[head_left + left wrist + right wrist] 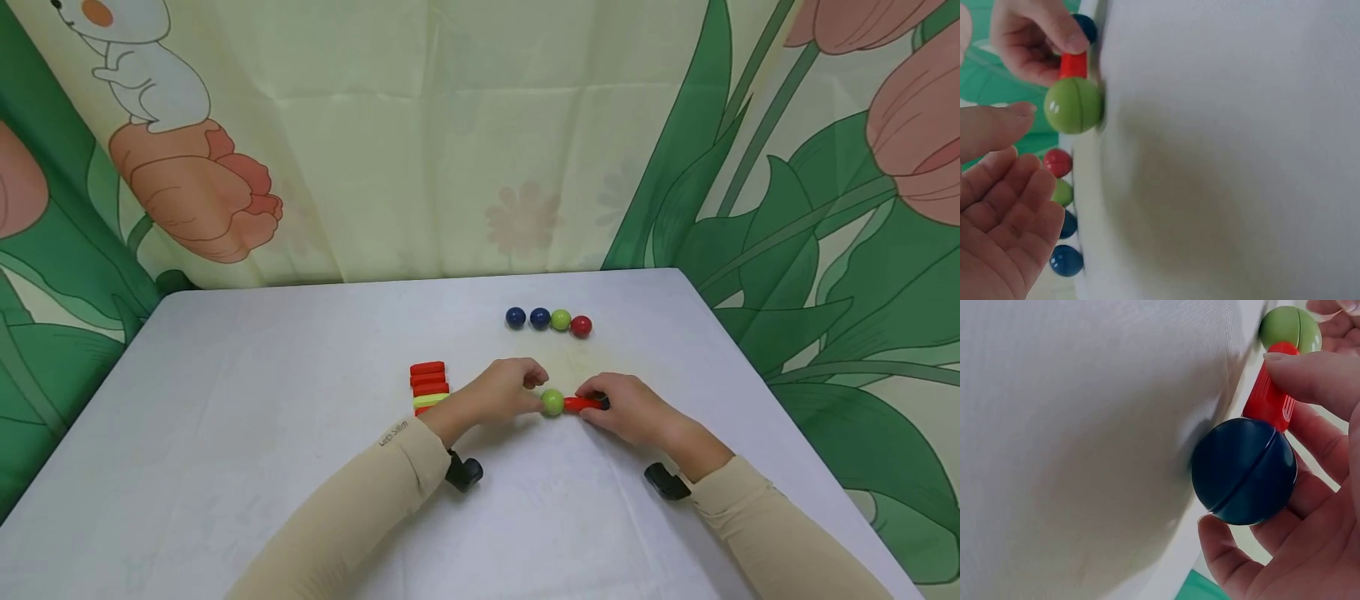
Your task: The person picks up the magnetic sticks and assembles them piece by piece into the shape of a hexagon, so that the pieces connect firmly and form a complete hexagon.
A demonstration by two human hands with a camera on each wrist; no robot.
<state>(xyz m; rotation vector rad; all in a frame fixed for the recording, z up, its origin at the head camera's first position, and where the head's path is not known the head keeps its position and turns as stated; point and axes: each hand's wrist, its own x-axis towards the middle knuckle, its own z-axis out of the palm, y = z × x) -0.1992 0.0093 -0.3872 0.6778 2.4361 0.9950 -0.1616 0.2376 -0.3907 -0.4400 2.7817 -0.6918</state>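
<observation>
My right hand [630,407] pinches a short red rod [1269,394] between thumb and fingers. One end of the rod meets a green ball [552,402], the other a dark blue ball [1244,472] that lies by my right palm and fingers. The joined piece is low over the white table or on it; I cannot tell which. My left hand [510,387] is beside the green ball, fingers loosely bent and holding nothing. In the left wrist view a small gap separates its thumb [1013,122] from the green ball.
Farther back stands a row of loose balls: two dark blue balls [540,318], a green one [561,320] and a red one [581,326]. Several red bars [429,388] and a yellow-green bar [431,401] lie side by side, partly behind my left forearm. A printed curtain [360,167] hangs behind the table.
</observation>
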